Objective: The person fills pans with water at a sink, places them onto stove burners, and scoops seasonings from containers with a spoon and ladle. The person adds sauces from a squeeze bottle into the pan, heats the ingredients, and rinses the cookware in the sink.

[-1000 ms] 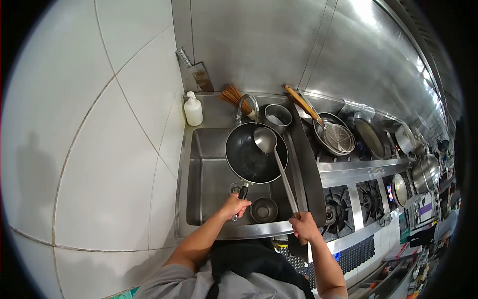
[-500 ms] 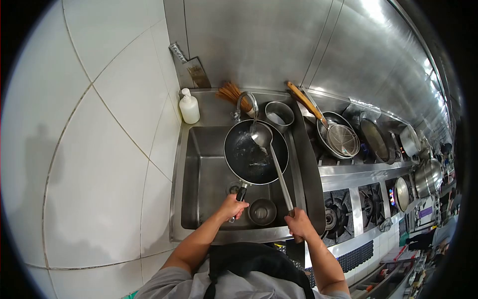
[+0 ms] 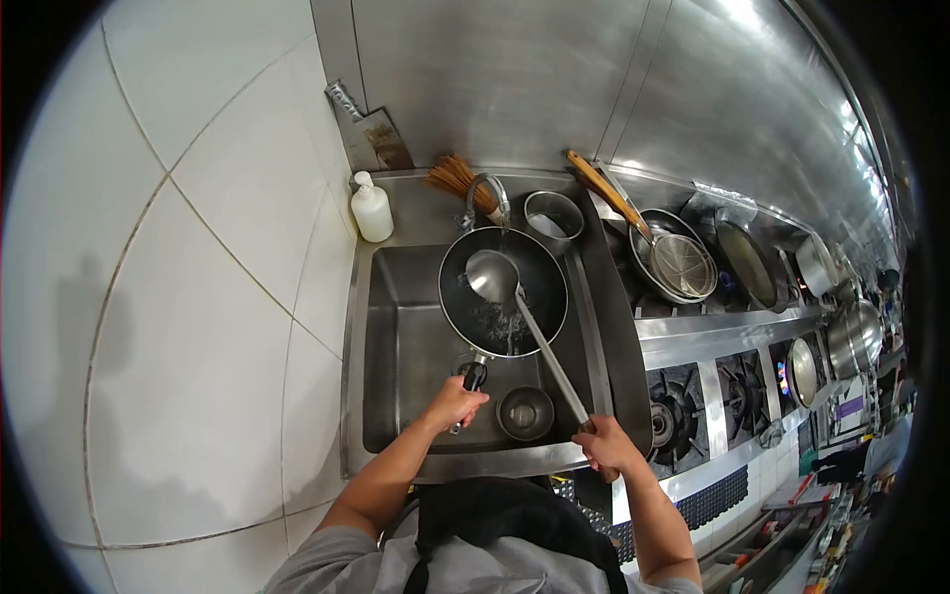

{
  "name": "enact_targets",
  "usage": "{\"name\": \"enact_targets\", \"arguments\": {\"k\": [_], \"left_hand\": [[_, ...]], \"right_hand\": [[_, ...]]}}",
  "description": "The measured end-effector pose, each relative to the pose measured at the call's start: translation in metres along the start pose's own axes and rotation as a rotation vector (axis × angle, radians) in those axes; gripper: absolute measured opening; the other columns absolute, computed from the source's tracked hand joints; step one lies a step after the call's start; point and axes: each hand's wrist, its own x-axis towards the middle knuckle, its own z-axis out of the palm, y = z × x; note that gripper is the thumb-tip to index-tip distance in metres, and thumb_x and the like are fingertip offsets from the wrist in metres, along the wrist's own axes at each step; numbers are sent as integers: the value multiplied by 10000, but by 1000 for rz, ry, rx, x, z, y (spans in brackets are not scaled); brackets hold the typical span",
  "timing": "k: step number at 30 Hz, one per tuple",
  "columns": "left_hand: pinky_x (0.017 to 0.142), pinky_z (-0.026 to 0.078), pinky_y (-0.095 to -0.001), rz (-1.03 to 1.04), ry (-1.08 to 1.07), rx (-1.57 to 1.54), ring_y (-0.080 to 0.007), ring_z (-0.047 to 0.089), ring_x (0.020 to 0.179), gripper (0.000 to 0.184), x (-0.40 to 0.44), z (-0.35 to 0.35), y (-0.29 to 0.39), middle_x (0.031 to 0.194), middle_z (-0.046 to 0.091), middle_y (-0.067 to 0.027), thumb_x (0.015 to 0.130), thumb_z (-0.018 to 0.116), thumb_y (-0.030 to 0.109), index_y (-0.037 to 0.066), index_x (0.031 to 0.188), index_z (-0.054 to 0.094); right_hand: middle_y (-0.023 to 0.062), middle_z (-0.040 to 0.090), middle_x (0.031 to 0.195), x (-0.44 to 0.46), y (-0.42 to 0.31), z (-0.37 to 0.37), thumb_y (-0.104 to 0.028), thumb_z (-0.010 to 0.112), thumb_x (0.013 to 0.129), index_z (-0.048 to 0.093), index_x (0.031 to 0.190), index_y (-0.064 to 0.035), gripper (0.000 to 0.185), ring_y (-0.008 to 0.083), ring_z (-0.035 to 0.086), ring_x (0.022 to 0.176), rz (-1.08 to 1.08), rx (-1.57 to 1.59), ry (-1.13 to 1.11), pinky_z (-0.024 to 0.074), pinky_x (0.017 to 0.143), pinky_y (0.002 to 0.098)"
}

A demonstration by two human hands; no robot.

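Note:
My left hand [image 3: 457,401] is wrapped round the black handle of a frying pan [image 3: 539,302], which I hold over the sink [image 3: 391,366] below the tap [image 3: 498,196]. Water lies and ripples in the pan's near part. In my right hand [image 3: 606,444] is the end of a long-handled ladle [image 3: 493,275]. Its bowl is inside the pan, on the left of centre, and the shaft crosses the pan's right rim. A small metal bowl [image 3: 524,413] sits in the sink between my hands.
Behind the sink stand a white pump bottle [image 3: 372,210], a bamboo brush [image 3: 457,183] and a metal pot [image 3: 554,218]. A cleaver [image 3: 381,139] leans at the wall. To the right, a strainer [image 3: 683,265] rests on a pan beside gas burners [image 3: 673,418], one lit farther off.
The ladle's bowl has moved left within the pan, away from under the tap. Water in the pan has shifted toward the near side. My right hand has moved slightly to the right.

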Motion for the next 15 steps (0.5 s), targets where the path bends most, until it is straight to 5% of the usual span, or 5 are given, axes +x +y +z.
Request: {"name": "enact_targets", "arguments": {"k": [15], "left_hand": [[342,354,-280,11,-2,33,-103,453,374,213,-6,-4,6,545,471,-17,844,648,36,54,763,451]], "right_hand": [[76,535,548,6,6,1,-81,616,827,503,796,33,163,159,525,413,-20,2,61,415,388,312]]}}
